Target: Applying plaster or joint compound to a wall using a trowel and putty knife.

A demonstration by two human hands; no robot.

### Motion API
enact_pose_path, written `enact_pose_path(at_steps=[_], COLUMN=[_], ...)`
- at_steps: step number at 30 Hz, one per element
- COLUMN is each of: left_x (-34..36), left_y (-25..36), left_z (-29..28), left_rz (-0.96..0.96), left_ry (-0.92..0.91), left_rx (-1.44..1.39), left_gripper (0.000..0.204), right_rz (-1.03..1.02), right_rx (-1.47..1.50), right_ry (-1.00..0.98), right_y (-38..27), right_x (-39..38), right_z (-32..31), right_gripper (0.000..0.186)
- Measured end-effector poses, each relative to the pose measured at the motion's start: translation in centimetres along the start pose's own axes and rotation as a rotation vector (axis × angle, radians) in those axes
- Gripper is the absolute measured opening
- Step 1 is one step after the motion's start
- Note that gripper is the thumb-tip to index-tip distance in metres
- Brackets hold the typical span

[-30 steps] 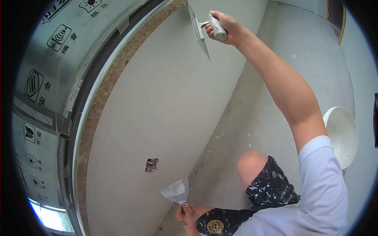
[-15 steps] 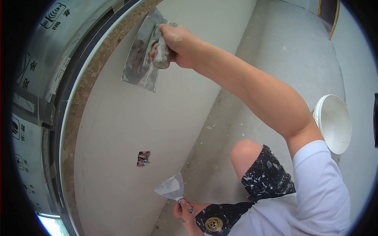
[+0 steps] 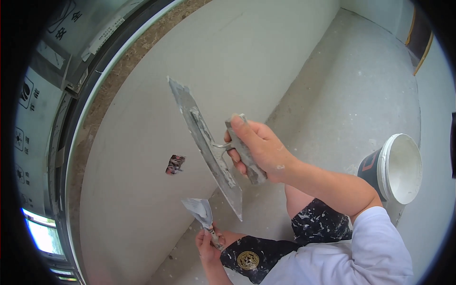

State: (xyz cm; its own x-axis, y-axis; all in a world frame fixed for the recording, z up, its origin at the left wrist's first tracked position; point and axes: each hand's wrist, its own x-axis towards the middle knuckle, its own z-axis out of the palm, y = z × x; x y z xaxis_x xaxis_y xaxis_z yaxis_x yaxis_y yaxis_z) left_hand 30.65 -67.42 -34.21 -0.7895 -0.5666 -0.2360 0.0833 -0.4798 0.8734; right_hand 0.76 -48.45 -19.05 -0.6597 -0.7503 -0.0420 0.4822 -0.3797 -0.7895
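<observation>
My right hand is closed round the grey, putty-smeared handle of a steel plastering trowel, whose long blade is tilted in front of the pale wall; whether it touches the wall I cannot tell. Lower down, beside my bent leg, my left hand grips a putty knife with its whitish-coated blade upward. To the left of the trowel, a small rough opening with tangled material inside is cut in the wall.
A white-rimmed bucket stands at the right on the grey, speckled floor. Along the left runs a film-covered window frame over a brown stone sill. A dark opening with wooden edging is at the upper right.
My right hand and trowel have come down from near the sill to the middle, the blade swinging away from its earlier position high on the wall. The putty knife has shifted slightly up and left.
</observation>
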Motion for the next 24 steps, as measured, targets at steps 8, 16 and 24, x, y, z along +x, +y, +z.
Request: enact_pose_path(at_steps=[8, 16, 24], left_x=[4.0, 2.3, 7.0], left_y=[2.4, 7.1, 2.8], left_z=[4.3, 8.8, 11.5], left_rz=[-0.035, 0.287, 1.355], left_ry=[-0.563, 0.009, 0.028], left_rx=[-0.187, 0.466, 1.381], left_gripper=[0.035, 0.021, 0.033], right_rz=[0.136, 0.439, 0.539], right_rx=[-0.202, 0.298, 0.444], right_ry=[-0.754, 0.163, 0.048], right_y=[3.9, 7.5, 12.2], right_x=[-1.3, -1.5, -1.9], right_z=[-4.6, -3.8, -8.3], right_gripper=[0.053, 0.062, 0.039])
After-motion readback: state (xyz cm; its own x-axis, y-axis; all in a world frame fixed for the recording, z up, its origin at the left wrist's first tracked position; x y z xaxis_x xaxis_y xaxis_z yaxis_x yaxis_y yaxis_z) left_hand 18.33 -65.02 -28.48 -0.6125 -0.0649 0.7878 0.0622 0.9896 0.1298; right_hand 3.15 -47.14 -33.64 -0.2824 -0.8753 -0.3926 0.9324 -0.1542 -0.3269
